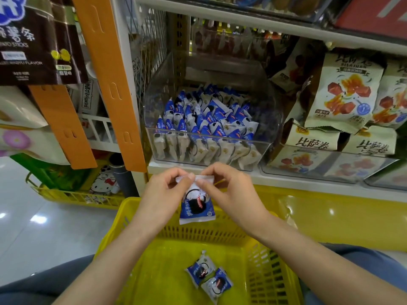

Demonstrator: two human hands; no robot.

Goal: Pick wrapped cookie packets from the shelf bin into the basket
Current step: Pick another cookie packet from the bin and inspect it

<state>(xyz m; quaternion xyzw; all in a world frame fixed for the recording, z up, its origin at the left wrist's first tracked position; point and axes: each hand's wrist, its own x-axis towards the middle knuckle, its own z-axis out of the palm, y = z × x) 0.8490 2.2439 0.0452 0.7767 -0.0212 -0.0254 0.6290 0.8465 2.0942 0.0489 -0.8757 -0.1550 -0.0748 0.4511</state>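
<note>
a shop: shelves (286, 181) of packaged snacks (343, 91), yellow basket (136, 214).

Camera: one wide-angle view, worn on the person's head.
Facing: forward and down, onto the clear shelf bin (273, 111) and the yellow basket (220, 233).
Nearness: close to the shelf, with the basket just beneath the camera.

Your way in: clear bin (158, 84) open above its low front wall; shelf (242, 25) overhead, orange strip (112, 84) left; basket (264, 271) open-topped.
</note>
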